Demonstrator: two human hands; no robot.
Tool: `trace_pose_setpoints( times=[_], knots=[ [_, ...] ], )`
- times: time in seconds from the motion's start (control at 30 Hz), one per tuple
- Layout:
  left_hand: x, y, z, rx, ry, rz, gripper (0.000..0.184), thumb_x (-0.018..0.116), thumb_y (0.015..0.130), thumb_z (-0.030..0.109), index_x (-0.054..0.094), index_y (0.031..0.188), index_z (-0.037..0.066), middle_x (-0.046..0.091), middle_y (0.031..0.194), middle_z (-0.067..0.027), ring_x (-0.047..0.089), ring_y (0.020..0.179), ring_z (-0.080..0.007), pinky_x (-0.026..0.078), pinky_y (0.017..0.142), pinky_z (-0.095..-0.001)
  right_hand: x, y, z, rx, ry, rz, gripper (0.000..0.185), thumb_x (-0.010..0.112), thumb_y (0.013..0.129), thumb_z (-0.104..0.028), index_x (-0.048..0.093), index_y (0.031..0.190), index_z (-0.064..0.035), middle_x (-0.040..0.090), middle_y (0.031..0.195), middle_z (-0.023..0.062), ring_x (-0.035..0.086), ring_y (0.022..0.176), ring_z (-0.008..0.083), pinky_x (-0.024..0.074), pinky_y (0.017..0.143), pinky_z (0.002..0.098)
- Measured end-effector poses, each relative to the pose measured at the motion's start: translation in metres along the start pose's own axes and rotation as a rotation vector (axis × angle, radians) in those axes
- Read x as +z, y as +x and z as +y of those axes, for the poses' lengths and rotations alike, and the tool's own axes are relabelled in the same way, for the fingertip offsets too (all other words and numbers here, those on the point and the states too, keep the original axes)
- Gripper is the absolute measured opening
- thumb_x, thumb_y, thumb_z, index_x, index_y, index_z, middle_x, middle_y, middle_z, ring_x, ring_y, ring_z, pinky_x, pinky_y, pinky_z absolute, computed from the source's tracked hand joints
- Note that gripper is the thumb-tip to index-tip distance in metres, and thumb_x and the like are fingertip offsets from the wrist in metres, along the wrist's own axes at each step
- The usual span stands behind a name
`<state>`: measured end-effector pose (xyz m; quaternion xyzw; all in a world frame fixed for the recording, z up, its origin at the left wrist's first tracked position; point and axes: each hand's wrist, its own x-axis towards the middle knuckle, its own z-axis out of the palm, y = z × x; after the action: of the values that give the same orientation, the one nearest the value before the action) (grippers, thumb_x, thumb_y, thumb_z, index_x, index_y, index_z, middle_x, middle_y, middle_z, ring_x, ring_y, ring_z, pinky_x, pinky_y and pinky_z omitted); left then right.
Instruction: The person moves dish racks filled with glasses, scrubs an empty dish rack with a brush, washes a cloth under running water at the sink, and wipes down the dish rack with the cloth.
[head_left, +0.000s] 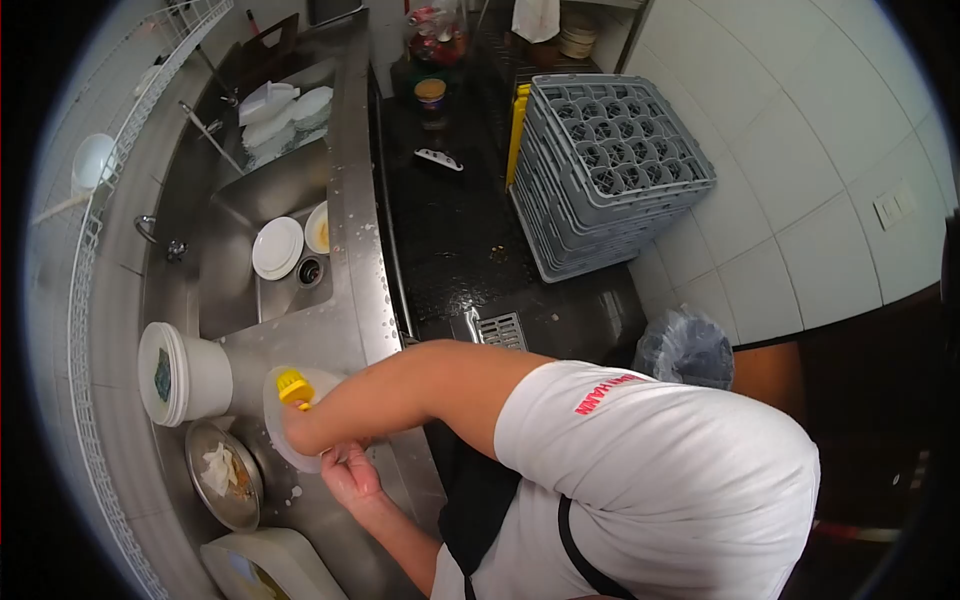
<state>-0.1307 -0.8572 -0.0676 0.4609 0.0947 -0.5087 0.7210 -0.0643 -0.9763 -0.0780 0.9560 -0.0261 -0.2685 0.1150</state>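
My right hand (300, 428) reaches over the steel counter, closed around a yellow ribbed object (293, 387) that sticks out beyond the fingers; its kind is unclear. Under that hand lies a pale, whitish rounded piece, perhaps a lid or plate (281, 452), largely covered by the right hand and forearm. My left hand (352, 477) pinches the near edge of this pale piece, fingers bent. Drops of water and bits of foam dot the metal around it.
A white bucket (208, 378), a steel bowl with scraps (250, 505) and a pale tub (280, 565) line the wall side. White plates (278, 248) sit in the sink (225, 285). Grey racks (600, 240) are stacked on the floor near a lined bin (685, 350).
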Motion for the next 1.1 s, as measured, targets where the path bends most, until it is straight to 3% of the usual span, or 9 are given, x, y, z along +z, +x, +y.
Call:
trace_pose_setpoints(
  times=[0.27,0.37,0.4,0.47,0.5,0.67,0.8,1.0,1.1],
  knots=[
    [-0.015,0.02,0.032,-0.142,-0.399,-0.141,0.086,0.048,0.089,0.008,-0.016,0.144,-0.006,0.01,0.152,-0.0283,0.027,0.139,-0.0466,0.037,0.113,-0.0525,-0.1,-0.21,0.072,0.003,0.194,0.814,0.012,0.068,0.075,-0.019,0.076,0.083,-0.0134,0.073,0.085,0.0049,0.07,0.079,0.0228,0.0508,0.06,0.0402],
    [0.024,-0.024,0.031,-0.113,-0.552,0.023,0.1,0.061,0.089,0.017,-0.02,0.143,-0.005,0.001,0.152,-0.0302,0.026,0.137,-0.0506,0.036,0.114,-0.0528,-0.069,-0.304,0.108,0.285,0.133,0.975,0.006,0.07,0.065,-0.018,0.069,0.064,-0.0119,0.068,0.065,0.005,0.066,0.062,0.0203,0.0441,0.052,0.0362],
    [0.014,-0.024,0.028,-0.232,-0.499,-0.057,0.107,0.07,0.086,0.024,-0.015,0.145,-0.006,0.011,0.149,-0.0328,0.032,0.133,-0.0512,0.043,0.109,-0.0511,-0.045,-0.332,0.122,0.395,0.136,1.064,0.009,0.069,0.064,-0.017,0.066,0.06,-0.0105,0.065,0.062,0.0065,0.064,0.058,0.0231,0.0468,0.053,0.0386],
    [0.023,-0.031,0.009,-0.295,-0.414,-0.159,0.101,0.069,0.087,0.023,-0.008,0.145,-0.008,0.017,0.147,-0.0342,0.038,0.13,-0.0502,0.047,0.105,-0.0489,0.04,-0.365,0.155,0.503,0.236,1.481,0.008,0.066,0.072,-0.012,0.068,0.078,-0.0059,0.067,0.077,0.0112,0.066,0.075,0.03,0.0534,0.068,0.0428],
    [0.029,-0.039,-0.001,-0.326,-0.372,-0.208,0.099,0.068,0.087,0.023,-0.005,0.146,-0.009,0.02,0.146,-0.0349,0.04,0.128,-0.0496,0.049,0.103,-0.0479,0.08,-0.399,0.17,0.536,0.357,1.404,0.015,0.067,0.075,-0.013,0.067,0.088,-0.0053,0.068,0.086,0.0121,0.067,0.084,0.0299,0.0537,0.075,0.042],
    [0.131,-0.02,-0.068,-0.055,0.16,-0.356,0.049,0.053,0.098,0.029,0.042,0.136,0.0,0.059,0.119,-0.027,0.063,0.106,-0.0339,0.055,0.092,-0.0408,0.283,-0.57,0.162,1.618,0.496,0.917,0.025,0.071,0.081,-0.023,0.066,0.092,-0.0015,0.067,0.086,0.018,0.065,0.085,0.0367,0.0501,0.076,0.0457],
    [0.237,0.031,-0.151,0.072,0.574,-0.545,0.048,0.057,0.096,0.027,0.043,0.136,0.003,0.059,0.123,-0.0204,0.062,0.104,-0.0264,0.052,0.088,-0.0364,0.427,-0.687,0.126,2.112,0.465,0.756,0.035,0.072,0.082,-0.023,0.064,0.106,0.0006,0.066,0.102,0.0229,0.062,0.097,0.0408,0.0486,0.084,0.0471],
    [0.386,0.092,-0.348,0.151,1.356,-0.802,0.056,0.068,0.089,0.025,0.044,0.135,0.003,0.053,0.128,-0.0174,0.054,0.112,-0.0218,0.045,0.094,-0.0347,0.523,-0.759,0.118,2.267,0.644,0.742,0.037,0.071,0.084,-0.023,0.06,0.112,-0.0008,0.065,0.107,0.0218,0.062,0.098,0.0407,0.05,0.083,0.0473],
    [0.447,0.089,-0.445,0.636,1.774,-1.177,0.082,0.074,0.081,0.033,0.033,0.143,-0.001,0.036,0.143,-0.0324,0.033,0.135,-0.0455,0.027,0.113,-0.048,0.558,-0.767,0.153,2.201,0.618,0.825,0.037,0.07,0.085,-0.026,0.061,0.112,-0.0024,0.065,0.106,0.0211,0.063,0.096,0.0398,0.0505,0.082,0.0471]
  ],
)
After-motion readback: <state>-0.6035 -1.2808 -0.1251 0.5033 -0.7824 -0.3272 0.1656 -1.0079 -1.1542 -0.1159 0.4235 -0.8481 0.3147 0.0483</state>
